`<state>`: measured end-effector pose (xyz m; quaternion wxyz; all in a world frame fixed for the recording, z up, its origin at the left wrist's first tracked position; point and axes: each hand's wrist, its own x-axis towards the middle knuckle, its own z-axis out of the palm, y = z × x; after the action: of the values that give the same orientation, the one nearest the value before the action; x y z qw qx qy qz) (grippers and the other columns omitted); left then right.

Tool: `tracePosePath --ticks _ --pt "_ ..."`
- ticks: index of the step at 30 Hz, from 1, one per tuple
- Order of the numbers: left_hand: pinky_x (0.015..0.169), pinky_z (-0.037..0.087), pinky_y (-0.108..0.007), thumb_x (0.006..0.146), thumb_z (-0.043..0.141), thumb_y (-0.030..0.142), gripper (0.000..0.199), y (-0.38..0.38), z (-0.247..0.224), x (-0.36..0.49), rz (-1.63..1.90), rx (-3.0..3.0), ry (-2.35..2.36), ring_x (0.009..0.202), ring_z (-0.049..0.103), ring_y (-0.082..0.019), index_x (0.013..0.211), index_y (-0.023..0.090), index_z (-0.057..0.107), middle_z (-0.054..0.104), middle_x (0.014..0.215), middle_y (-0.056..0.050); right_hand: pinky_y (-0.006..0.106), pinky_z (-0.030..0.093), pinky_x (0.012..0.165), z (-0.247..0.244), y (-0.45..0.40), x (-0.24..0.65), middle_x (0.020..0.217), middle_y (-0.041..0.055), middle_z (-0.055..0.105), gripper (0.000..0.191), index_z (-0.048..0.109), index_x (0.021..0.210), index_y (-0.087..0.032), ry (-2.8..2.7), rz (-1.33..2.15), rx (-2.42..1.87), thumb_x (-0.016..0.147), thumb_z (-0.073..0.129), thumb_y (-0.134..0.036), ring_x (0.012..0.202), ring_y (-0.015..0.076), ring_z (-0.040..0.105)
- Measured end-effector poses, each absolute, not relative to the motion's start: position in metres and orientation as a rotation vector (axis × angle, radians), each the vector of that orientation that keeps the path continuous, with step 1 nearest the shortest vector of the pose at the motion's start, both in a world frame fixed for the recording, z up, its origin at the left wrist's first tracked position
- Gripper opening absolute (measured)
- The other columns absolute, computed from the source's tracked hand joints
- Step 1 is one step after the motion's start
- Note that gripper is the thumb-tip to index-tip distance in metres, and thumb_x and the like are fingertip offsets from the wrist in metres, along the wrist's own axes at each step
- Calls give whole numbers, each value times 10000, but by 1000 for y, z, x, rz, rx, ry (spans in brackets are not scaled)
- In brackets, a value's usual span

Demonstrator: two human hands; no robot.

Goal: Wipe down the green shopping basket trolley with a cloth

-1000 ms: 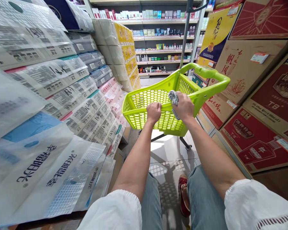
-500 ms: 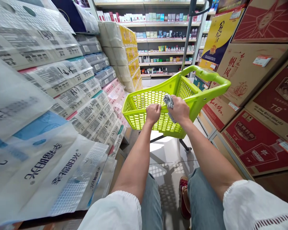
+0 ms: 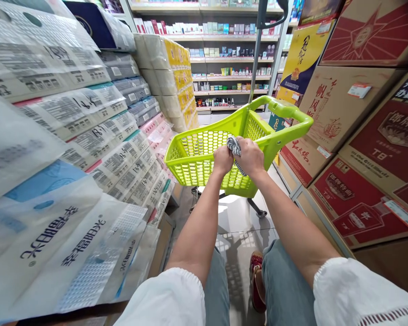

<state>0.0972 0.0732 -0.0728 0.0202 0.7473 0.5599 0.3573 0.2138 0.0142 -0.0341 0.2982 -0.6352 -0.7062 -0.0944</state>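
A lime-green shopping cart (image 3: 197, 156) with perforated basket walls stands in front of me, turned sideways, its handle to the right. My left hand (image 3: 223, 159) is closed at the near rim of the basket, apparently gripping it. Close beside it, my right hand (image 3: 250, 156) is wrapped around a bunched grey-and-white striped cloth (image 3: 233, 146) at the same rim. The cloth sticks out between the two hands, and part hangs down below the right fingers. Fingertips of both hands are hidden from me.
Stacked packs of tissue paper (image 3: 98, 131) line the left side, with yellow-and-white paper bundles (image 3: 177, 77) further on. Cartons (image 3: 357, 108) are piled along the right. Shelves (image 3: 233, 59) of small products cross the far end. A metal pole (image 3: 255, 63) rises behind the cart.
My left hand has slid right along the rim until it sits against my right hand and the cloth. In my view, the cart has shifted slightly left.
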Motion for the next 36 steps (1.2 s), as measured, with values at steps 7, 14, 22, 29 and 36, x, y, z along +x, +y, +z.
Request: tracePosePath --ticks 7,14,22,29,36 --pt "817 366 -352 999 283 371 400 69 -77 103 1153 2338 1740 928 581 -218 763 217 567 683 903 -64 381 455 842 -20 10 251 1209 125 574 472 468 1348 -235 -1620 -388 -1809 891 511 -347 1059 284 523" --pt "822 369 -358 944 405 250 225 69 -79 107 1146 2349 1781 941 583 -239 832 205 595 684 945 -92 324 452 845 -43 17 214 1206 98 593 423 506 1313 -233 -1802 -293 -1664 916 478 -378 1028 242 537" --pt "836 356 -357 993 308 355 372 72 -81 97 1204 2351 1727 931 575 -225 795 216 590 685 927 -75 366 451 852 -28 15 245 1222 121 576 477 469 1345 -219 -1646 -397 -1757 888 513 -349 1064 274 514" --pt "822 369 -352 939 416 263 237 71 -81 96 1214 2327 1738 927 578 -239 808 203 604 677 909 -93 342 452 847 -38 13 208 1228 113 578 429 490 1330 -241 -1807 -326 -1715 923 462 -372 1033 250 525" --pt "811 375 -351 966 346 300 332 74 -79 83 1196 2349 1694 900 584 -225 768 212 598 677 871 -79 348 459 823 -30 13 213 1208 107 587 416 482 1330 -266 -1775 -345 -1773 928 455 -371 1037 253 530"
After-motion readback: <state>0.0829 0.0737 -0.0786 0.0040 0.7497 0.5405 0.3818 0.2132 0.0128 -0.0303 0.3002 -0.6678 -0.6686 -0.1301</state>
